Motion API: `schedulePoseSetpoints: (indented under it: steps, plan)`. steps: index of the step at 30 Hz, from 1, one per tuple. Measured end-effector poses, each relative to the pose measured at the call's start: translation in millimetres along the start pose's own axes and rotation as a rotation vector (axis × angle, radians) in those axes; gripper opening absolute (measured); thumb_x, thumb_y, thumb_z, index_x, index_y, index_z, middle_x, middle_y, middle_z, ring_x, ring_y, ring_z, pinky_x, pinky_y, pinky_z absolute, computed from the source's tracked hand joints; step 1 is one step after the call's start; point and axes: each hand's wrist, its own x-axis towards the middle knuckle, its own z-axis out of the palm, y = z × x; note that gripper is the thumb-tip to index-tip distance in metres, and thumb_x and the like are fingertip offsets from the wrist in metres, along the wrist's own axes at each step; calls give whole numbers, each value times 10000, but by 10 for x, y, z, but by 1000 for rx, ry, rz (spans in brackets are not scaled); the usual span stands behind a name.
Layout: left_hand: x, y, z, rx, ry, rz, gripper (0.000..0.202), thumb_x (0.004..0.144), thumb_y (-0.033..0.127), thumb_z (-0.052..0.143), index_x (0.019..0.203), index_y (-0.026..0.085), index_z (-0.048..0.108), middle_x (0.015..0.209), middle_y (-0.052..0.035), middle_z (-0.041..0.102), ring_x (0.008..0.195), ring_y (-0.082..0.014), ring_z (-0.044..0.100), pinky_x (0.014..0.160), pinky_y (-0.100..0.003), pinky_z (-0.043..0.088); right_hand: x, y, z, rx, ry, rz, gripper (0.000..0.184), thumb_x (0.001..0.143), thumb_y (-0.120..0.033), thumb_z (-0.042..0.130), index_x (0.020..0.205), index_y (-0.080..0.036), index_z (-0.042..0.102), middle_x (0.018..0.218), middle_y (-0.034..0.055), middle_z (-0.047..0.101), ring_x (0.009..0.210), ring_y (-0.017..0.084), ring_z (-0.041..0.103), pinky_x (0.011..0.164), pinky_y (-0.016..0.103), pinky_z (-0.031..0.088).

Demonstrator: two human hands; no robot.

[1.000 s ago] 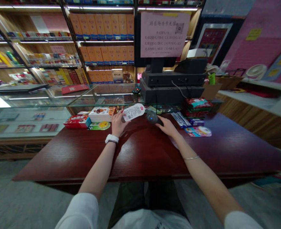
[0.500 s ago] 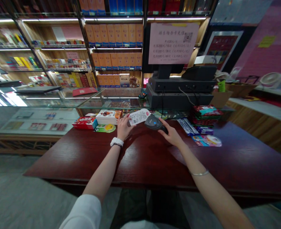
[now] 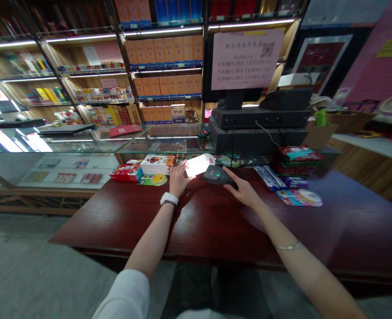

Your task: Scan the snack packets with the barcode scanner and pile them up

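My left hand [image 3: 178, 179] is closed on a flat white oval packet [image 3: 199, 165] and holds it up over the far part of the dark red table [image 3: 196, 221]. My right hand [image 3: 244, 191] grips a dark handheld scanner [image 3: 217, 175] pointed at the packet. A green light shows on the scanner's top, and the packet's face is lit bright white. The two sit almost touching. A white watch is on my left wrist, a thin bracelet on my right forearm.
Boxed goods [image 3: 158, 164] and a red pack [image 3: 126, 172] lie left of my left hand. A stack of packets [image 3: 297, 159] and a round pack [image 3: 299, 197] lie to the right. A black till unit [image 3: 259, 128] with a paper notice [image 3: 245, 60] stands behind. A glass counter [image 3: 83, 146] and shelves fill the left.
The scanner's light has turned from blue to green and the packet's face now glares white. Both hands kept their hold; the view has shifted slightly.
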Motion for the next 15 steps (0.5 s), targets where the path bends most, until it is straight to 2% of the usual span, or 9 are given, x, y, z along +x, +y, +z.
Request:
schedulePoseSetpoints:
  steps: [11, 15]
  plan:
    - [-9, -7, -6, -43, 6, 13, 292, 752, 306, 778, 989, 256, 613, 1397, -64, 582, 1249, -278, 565, 1162, -512, 283, -3, 22, 17, 37, 8, -10, 603, 934, -383, 522, 1507, -304, 351, 1368, 46, 606, 1228, 266, 598, 1032, 409, 483]
    - [-5, -12, 1, -45, 6, 16, 282, 751, 306, 779, 974, 254, 615, 1406, -69, 573, 1248, -282, 566, 1167, -524, 270, 9, 65, 53, 37, 45, 7, 660, 886, -362, 597, 1500, -302, 363, 1287, 57, 648, 1166, 265, 626, 1022, 419, 486]
